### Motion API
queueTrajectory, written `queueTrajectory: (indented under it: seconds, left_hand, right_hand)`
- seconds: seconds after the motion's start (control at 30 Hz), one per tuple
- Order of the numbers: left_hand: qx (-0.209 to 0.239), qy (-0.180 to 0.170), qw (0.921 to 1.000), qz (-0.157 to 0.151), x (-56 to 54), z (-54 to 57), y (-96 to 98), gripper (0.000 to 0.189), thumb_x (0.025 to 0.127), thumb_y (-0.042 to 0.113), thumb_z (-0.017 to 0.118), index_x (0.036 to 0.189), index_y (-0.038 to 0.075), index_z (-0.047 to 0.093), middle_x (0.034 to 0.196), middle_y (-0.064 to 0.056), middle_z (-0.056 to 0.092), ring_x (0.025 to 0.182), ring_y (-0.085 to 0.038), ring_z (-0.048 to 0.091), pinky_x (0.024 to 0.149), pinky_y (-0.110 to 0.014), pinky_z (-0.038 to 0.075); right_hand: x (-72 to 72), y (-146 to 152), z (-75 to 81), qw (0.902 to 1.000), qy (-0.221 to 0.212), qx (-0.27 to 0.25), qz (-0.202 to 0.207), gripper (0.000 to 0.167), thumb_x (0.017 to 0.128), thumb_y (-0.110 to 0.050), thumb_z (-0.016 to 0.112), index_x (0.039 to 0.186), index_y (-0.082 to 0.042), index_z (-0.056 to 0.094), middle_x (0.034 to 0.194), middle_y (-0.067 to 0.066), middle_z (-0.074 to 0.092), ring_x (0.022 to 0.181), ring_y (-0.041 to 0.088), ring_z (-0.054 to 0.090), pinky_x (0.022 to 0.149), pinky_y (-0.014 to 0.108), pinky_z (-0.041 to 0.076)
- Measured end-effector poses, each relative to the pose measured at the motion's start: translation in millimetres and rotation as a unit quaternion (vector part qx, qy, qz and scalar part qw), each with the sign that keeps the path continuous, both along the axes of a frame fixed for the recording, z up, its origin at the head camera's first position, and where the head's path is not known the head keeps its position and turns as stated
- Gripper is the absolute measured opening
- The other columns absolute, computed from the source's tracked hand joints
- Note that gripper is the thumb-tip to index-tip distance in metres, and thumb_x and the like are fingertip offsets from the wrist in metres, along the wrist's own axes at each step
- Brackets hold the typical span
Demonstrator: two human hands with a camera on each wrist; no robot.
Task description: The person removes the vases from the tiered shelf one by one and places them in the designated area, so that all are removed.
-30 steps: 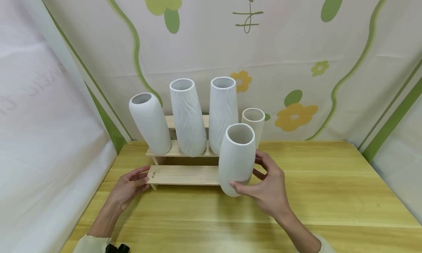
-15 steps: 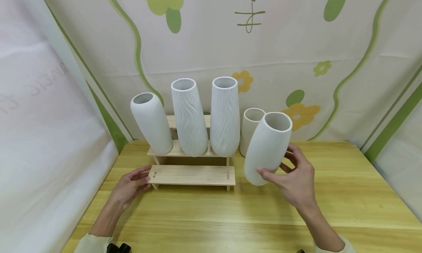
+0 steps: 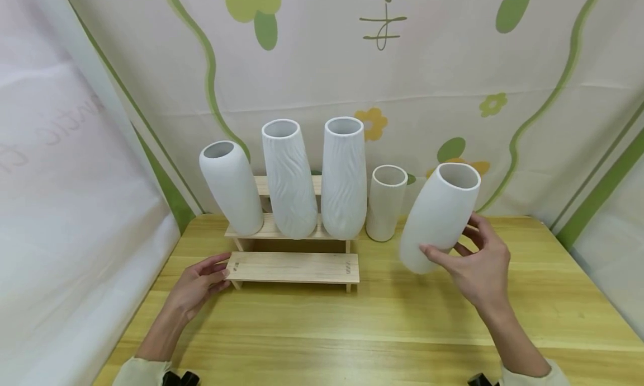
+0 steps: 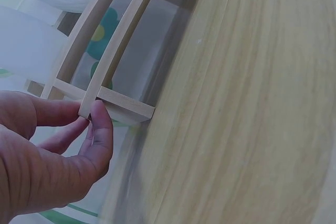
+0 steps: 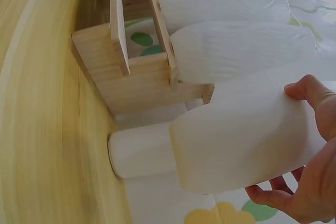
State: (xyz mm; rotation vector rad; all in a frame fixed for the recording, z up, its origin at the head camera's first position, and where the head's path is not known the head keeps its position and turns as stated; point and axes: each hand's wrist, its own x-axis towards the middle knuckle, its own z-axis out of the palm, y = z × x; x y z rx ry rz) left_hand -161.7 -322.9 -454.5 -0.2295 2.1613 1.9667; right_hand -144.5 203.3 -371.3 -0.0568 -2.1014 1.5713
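Observation:
My right hand [image 3: 475, 268] grips a smooth white vase [image 3: 436, 221] low on its body, thumb in front and fingers round the far side. That vase tilts to the right; in the right wrist view its base [image 5: 197, 156] is apart from the table. At the left end of a stepped wooden rack [image 3: 294, 267], my left hand [image 3: 197, 285] pinches the front board's end, as the left wrist view shows between thumb and fingers [image 4: 102, 129]. On the rack's middle step stand a smooth white vase [image 3: 232, 190] and two wavy-textured white vases [image 3: 290, 182] [image 3: 345, 179].
A shorter ribbed off-white vase [image 3: 385, 207] stands on the wooden table [image 3: 382, 330], just right of the rack. Behind the table hangs a flower-printed cloth [image 3: 302, 67], and a white cloth [image 3: 75, 207] borders the left side. The rack's front board carries nothing.
My right hand has carried the smooth vase from the front board's right end to the right and slightly back, tilting it rightward. My left hand has stayed on the rack.

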Motion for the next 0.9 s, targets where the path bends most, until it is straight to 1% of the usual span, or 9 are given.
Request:
queueTrajectory:
  seconds: [0.13, 0.37, 0.47, 0.8, 0.9]
  left_hand:
    - [-0.002, 0.002, 1.0, -0.002, -1.0, 0.8, 0.4, 0.06, 0.109, 0.008, 0.061, 0.165, -0.001, 0.038, 0.13, -0.001, 0.058, 0.107, -0.007, 0.067, 0.094, -0.022, 0.062]
    - [-0.005, 0.006, 1.0, -0.003, -2.3, 1.4, 0.4, 0.061, 0.109, 0.008, 0.062, 0.165, -0.001, 0.038, 0.13, -0.001, 0.059, 0.107, -0.007, 0.068, 0.094, -0.022, 0.062]
    - [-0.004, 0.006, 1.0, -0.003, -2.2, 1.7, 0.5, 0.06, 0.109, 0.007, 0.061, 0.164, -0.001, 0.038, 0.13, -0.001, 0.059, 0.107, -0.008, 0.068, 0.094, -0.022, 0.062]
    - [-0.002, 0.004, 1.0, -0.006, 1.0, -0.3, -0.8, 0.06, 0.11, 0.007, 0.06, 0.165, -0.002, 0.037, 0.132, -0.004, 0.057, 0.107, -0.009, 0.068, 0.094, -0.022, 0.062]
    - [-0.001, 0.005, 1.0, -0.006, 1.1, -0.8, -1.5, 0.06, 0.11, 0.007, 0.06, 0.165, -0.002, 0.037, 0.132, -0.004, 0.057, 0.107, -0.009, 0.067, 0.095, -0.022, 0.062]
  right_hand:
    - [-6.4, 9, -0.8, 0.9999, -0.008, 0.001, -0.015, 0.079, 0.069, 0.004, 0.099, 0.139, -0.01, 0.066, 0.13, -0.008, 0.062, 0.111, 0.011, 0.065, 0.084, 0.01, 0.06]
    - [-22.0, 20, -5.8, 0.9993, -0.016, -0.007, -0.033, 0.08, 0.07, 0.002, 0.098, 0.141, -0.012, 0.065, 0.13, -0.011, 0.062, 0.111, 0.01, 0.064, 0.08, 0.01, 0.06]
    - [-30.2, 23, -8.6, 0.9989, -0.026, -0.013, -0.038, 0.081, 0.071, -0.001, 0.099, 0.143, -0.013, 0.064, 0.132, -0.012, 0.061, 0.112, 0.01, 0.063, 0.078, 0.01, 0.06]
    - [-59.4, 25, -19.4, 0.9981, -0.03, -0.024, -0.048, 0.081, 0.073, -0.006, 0.099, 0.145, -0.016, 0.063, 0.134, -0.012, 0.059, 0.113, 0.009, 0.061, 0.079, 0.009, 0.059]
    - [-67.1, 24, -21.8, 0.9978, -0.033, -0.024, -0.053, 0.082, 0.073, -0.008, 0.099, 0.146, -0.017, 0.063, 0.137, -0.011, 0.06, 0.115, 0.01, 0.061, 0.08, 0.008, 0.058]
